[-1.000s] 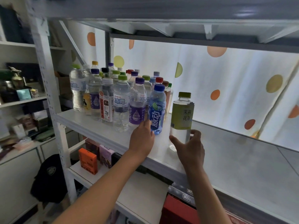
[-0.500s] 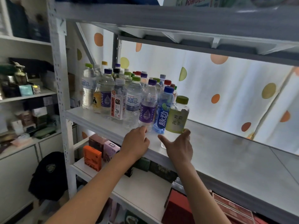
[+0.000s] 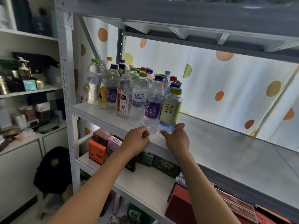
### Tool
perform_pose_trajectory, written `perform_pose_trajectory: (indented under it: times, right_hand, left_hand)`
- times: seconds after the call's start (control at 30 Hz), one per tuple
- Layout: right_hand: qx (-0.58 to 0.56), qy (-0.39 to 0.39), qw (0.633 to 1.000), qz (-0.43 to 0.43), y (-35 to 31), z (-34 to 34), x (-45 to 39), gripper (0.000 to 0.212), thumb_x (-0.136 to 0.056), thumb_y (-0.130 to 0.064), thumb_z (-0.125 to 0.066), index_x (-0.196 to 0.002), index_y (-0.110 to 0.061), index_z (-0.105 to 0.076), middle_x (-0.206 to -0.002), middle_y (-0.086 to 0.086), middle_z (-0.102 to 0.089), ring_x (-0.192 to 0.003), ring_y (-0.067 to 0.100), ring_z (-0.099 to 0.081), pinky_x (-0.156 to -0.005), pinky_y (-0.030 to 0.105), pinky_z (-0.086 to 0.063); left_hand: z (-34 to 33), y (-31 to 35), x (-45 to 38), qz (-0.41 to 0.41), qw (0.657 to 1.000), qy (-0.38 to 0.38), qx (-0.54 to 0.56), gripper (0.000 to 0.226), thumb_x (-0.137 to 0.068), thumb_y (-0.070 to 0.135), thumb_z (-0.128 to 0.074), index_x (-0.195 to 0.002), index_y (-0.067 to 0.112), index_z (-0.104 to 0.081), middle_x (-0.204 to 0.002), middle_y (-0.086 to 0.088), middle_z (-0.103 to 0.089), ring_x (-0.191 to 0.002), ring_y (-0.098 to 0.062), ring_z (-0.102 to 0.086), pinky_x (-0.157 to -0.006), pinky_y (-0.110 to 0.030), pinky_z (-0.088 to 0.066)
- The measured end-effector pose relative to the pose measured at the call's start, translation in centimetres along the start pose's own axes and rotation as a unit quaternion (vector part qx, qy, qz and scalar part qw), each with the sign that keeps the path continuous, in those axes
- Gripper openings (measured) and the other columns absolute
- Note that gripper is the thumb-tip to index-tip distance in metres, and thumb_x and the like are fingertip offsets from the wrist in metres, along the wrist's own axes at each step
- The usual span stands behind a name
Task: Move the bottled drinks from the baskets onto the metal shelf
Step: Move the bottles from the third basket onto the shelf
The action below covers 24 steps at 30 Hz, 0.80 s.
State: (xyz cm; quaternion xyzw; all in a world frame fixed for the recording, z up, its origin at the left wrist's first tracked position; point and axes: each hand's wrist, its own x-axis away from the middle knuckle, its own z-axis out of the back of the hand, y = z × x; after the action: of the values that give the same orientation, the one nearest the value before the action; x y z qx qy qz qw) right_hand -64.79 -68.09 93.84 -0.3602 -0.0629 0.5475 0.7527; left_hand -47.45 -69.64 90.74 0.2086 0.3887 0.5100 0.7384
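Many bottled drinks (image 3: pixel 137 101) stand grouped at the left end of the white metal shelf (image 3: pixel 226 151). At the group's right end stands a jasmine tea bottle (image 3: pixel 171 109) with a green cap and yellow-green label, against a purple-labelled water bottle (image 3: pixel 152 107). My right hand (image 3: pixel 177 139) holds the tea bottle's base between thumb and fingers. My left hand (image 3: pixel 137 140) rests at the shelf's front edge below the purple-labelled bottle, fingers curled, holding nothing. No basket is in view.
The shelf's right part lies bare in front of a dotted curtain (image 3: pixel 234 94). An upper shelf (image 3: pixel 178 15) hangs close overhead. Below sit coloured boxes (image 3: pixel 97 152) and red cartons (image 3: pixel 182 206). A white upright post (image 3: pixel 68 101) stands left, with a black cap (image 3: pixel 53 168) beyond.
The tea bottle has slid left until it stands against the purple-labelled bottle. My left hand has drawn back from the blue-labelled bottle to the shelf edge and curled its fingers.
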Motion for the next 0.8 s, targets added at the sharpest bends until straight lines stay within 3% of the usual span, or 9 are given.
perform_pose_trajectory:
  times: [0.1, 0.33, 0.47, 0.57, 0.67, 0.8]
  right_hand:
    - [0.036, 0.013, 0.999, 0.010, -0.2, -0.6, -0.3, 0.053, -0.090, -0.046, -0.067, -0.124, -0.015, -0.041, -0.121, 0.010, -0.067, -0.104, 0.033, -0.066, -0.072, 0.031, -0.040]
    - [0.065, 0.048, 0.995, 0.055, 0.4, -1.7, -0.2, 0.056, -0.094, -0.051, -0.060, -0.133, -0.017, -0.042, -0.120, 0.008, -0.069, -0.098, 0.030, -0.068, -0.074, 0.033, -0.049]
    - [0.059, 0.048, 0.996, 0.048, 0.6, -1.8, 0.7, 0.050, -0.093, -0.048, -0.060, -0.127, -0.013, -0.049, -0.115, 0.010, -0.069, -0.095, 0.029, -0.067, -0.070, 0.030, -0.043]
    - [0.122, 0.070, 0.989, 0.054, 0.5, -1.8, 2.8, 0.043, -0.096, -0.045, -0.050, -0.121, -0.011, -0.053, -0.110, 0.013, -0.069, -0.094, 0.032, -0.065, -0.072, 0.034, -0.044]
    - [0.223, 0.128, 0.958, 0.129, 1.0, -2.8, 6.1, 0.042, -0.102, -0.038, -0.039, -0.119, -0.007, -0.063, -0.113, 0.012, -0.071, -0.102, 0.030, -0.065, -0.085, 0.037, -0.045]
    - [0.236, 0.121, 0.952, 0.156, 1.7, -3.6, 9.3, 0.046, -0.106, -0.034, -0.035, -0.139, -0.007, -0.053, -0.145, 0.016, -0.053, -0.134, 0.033, -0.047, -0.109, 0.045, -0.030]
  left_hand:
    - [-0.1, 0.4, -0.2, 0.000, 1.000, 0.003, -0.011, 0.009, -0.084, 0.023, -0.061, -0.092, 0.027, -0.060, -0.087, 0.012, -0.062, -0.083, -0.004, -0.058, -0.069, -0.023, -0.047]
    - [-0.1, 0.3, 0.6, -0.005, 1.000, -0.011, 0.020, 0.013, -0.088, 0.022, -0.058, -0.097, 0.030, -0.058, -0.096, 0.012, -0.060, -0.089, -0.004, -0.057, -0.067, -0.018, -0.042]
    - [0.2, 0.6, 1.8, -0.040, 0.998, -0.027, -0.033, 0.021, -0.089, 0.022, -0.059, -0.110, 0.023, -0.060, -0.110, 0.004, -0.057, -0.102, -0.013, -0.054, -0.084, -0.028, -0.046]
    - [0.4, 0.4, 3.3, -0.094, 0.985, -0.052, -0.136, 0.045, -0.087, 0.022, -0.063, -0.130, 0.019, -0.051, -0.131, -0.001, -0.051, -0.120, -0.019, -0.043, -0.102, -0.032, -0.035]
    - [0.6, -0.1, 4.7, -0.119, 0.970, -0.082, -0.194, 0.068, -0.089, 0.018, -0.060, -0.150, 0.017, -0.030, -0.157, -0.001, -0.028, -0.146, -0.018, -0.017, -0.117, -0.031, -0.015]
    - [0.5, 0.0, 5.1, -0.132, 0.946, -0.098, -0.278, 0.075, -0.092, 0.016, -0.052, -0.155, 0.015, -0.012, -0.163, -0.002, -0.011, -0.150, -0.020, -0.003, -0.120, -0.036, -0.010]
